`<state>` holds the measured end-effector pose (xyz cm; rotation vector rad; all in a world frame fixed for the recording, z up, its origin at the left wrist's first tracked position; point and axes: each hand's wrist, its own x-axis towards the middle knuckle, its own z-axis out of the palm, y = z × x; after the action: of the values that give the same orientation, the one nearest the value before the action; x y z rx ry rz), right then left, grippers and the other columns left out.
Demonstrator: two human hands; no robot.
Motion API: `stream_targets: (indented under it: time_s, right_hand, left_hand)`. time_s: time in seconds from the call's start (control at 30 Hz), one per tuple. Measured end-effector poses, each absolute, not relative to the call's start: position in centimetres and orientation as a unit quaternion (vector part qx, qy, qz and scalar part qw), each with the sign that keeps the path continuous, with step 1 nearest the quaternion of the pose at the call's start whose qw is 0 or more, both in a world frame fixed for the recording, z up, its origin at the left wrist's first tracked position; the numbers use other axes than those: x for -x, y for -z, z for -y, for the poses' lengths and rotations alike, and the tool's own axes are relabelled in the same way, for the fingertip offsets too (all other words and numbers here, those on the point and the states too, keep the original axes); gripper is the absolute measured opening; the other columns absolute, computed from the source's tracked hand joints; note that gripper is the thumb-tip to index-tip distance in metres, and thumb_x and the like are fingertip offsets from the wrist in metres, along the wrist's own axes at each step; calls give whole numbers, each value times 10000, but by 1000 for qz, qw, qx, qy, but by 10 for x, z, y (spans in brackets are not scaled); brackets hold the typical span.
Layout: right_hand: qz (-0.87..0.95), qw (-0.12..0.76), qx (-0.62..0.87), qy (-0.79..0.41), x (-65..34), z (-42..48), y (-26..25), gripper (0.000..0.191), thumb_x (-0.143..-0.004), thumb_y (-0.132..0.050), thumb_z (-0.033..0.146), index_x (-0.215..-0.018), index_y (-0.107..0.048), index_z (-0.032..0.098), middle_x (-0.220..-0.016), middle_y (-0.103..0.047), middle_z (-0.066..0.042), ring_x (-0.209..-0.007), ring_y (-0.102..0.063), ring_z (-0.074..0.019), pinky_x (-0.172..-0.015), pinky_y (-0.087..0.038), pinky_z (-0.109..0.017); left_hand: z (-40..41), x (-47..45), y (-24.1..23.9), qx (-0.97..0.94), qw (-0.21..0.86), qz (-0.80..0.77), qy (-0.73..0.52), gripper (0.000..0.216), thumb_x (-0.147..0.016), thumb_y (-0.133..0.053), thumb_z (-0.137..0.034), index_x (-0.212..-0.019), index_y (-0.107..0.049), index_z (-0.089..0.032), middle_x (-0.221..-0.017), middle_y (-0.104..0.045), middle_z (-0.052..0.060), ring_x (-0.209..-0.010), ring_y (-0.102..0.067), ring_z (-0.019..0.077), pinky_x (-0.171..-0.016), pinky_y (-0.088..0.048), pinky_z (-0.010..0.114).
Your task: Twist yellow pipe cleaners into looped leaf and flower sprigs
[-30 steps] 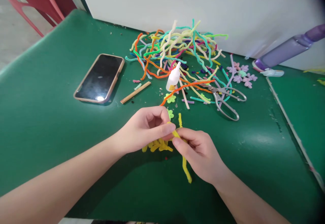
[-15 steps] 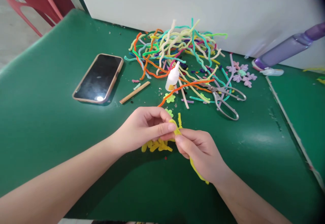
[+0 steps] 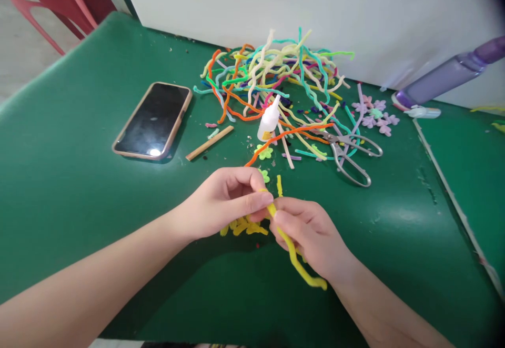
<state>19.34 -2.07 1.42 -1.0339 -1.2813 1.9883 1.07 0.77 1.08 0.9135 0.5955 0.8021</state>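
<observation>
A yellow pipe cleaner (image 3: 294,256) runs between my two hands, its loose tail curving down toward me over the right fingers. My left hand (image 3: 224,200) pinches its upper end between thumb and forefinger. Close beside it, my right hand (image 3: 307,232) grips the same pipe cleaner with thumb and fingers. Partly hidden behind my left hand lies a bunch of yellow pieces (image 3: 246,227). Past my fingers are a short yellow piece (image 3: 279,185) and a light green flower (image 3: 264,176).
A tangled heap of coloured pipe cleaners (image 3: 272,69) lies by the wall. Nearer are a white glue bottle (image 3: 269,121), scissors (image 3: 347,153), a wooden stick (image 3: 209,143) and a phone (image 3: 153,120). Lilac flowers (image 3: 374,116) and a purple bottle (image 3: 442,79) are at the right.
The yellow pipe cleaner's tail now shows in front of my right fingers, where it hung behind and below them before. Both hands have barely moved.
</observation>
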Motion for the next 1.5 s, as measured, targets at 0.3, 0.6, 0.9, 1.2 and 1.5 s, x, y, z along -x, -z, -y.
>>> stream_targets:
  time_s: [0.3,0.6,0.9,1.2,1.5]
  right_hand:
    - [397,298,369,-786,-193,18,-12,197,-856,-627,345,-777,-611,165,-525,-363,84,-422,-230,-32,-394,-180,-191]
    - [710,335,475,-398,-186,27,-16,286,-844,-566,164,-612,-399,185,-486,-273,98,-418,-220,-34,-392,-196,-198]
    - [866,328,378,-12,-190,31,-1,276,-837,-568,116,-588,-474,192,-492,-414,46,-466,-341,-96,-452,-277,-291]
    - [572,454,484,-483,-202,13,-21,152,-913,-547,226,-916,-699,228,-974,-668,-26,-881,-626,-134,-785,-510,-263]
    - [420,302,430,-740,-195,15,-21,162,-836,-665,340,-808,-674,180,-610,-540,38,-491,-416,-36,-449,-339,-164]
  left_hand:
    - [-8,-11,-13,-473,754,-271,-366,195,-891,-580,-156,-707,-533,-110,-663,-588,-20,-609,-551,49,-583,-460,147]
    - [-3,-11,-14,-603,633,-367,-317,277,-889,-543,-254,-667,-403,-166,-616,-339,-64,-542,-312,65,-469,-288,185]
    - [0,-13,-13,-635,610,-379,-285,284,-882,-521,-236,-640,-386,-173,-573,-371,-62,-501,-313,61,-433,-266,184]
    - [-8,-7,-15,-580,632,-340,-385,259,-902,-565,-310,-724,-479,-142,-638,-361,-57,-534,-311,56,-463,-265,191]
    - [-7,-10,-13,-573,669,-271,-389,188,-911,-552,-234,-759,-505,-135,-696,-510,-23,-605,-480,60,-555,-390,174]
